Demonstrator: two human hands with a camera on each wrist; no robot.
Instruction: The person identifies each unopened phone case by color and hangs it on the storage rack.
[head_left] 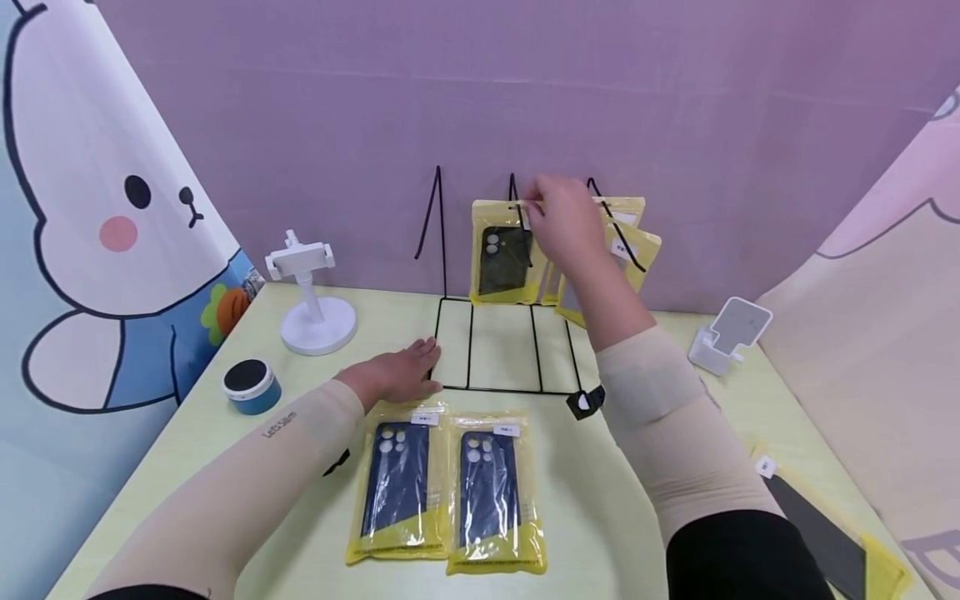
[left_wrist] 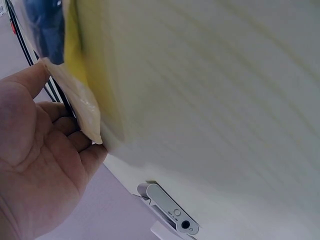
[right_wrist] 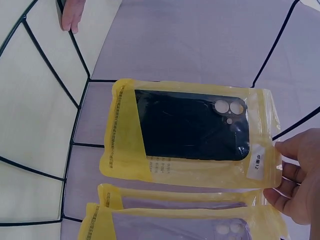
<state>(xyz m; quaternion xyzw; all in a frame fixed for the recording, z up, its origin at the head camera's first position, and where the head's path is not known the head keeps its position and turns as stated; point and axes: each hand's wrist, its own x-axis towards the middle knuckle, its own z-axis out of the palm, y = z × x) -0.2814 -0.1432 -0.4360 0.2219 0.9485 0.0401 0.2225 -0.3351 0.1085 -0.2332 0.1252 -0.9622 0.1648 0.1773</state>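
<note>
My right hand [head_left: 566,221] pinches the top edge of a yellow-edged clear bag holding a dark phone case [head_left: 504,260], at the middle hook of a black wire rack [head_left: 502,389]. The right wrist view shows this packaged phone case [right_wrist: 192,125] with its white label near my fingertips. Two more packaged phone cases [head_left: 645,247] hang at the right hook, partly behind my right hand. My left hand [head_left: 397,371] rests with extended fingers at the left side of the rack's base. Close in front of it lie two packaged dark blue phone cases [head_left: 396,479] [head_left: 489,492].
A white phone stand [head_left: 318,325] and a blue jar with a dark lid [head_left: 252,387] are at the left. At the right stand a small white holder [head_left: 729,335] and, nearer, another packaged case [head_left: 821,533]. The rack's left hook [head_left: 441,225] holds nothing.
</note>
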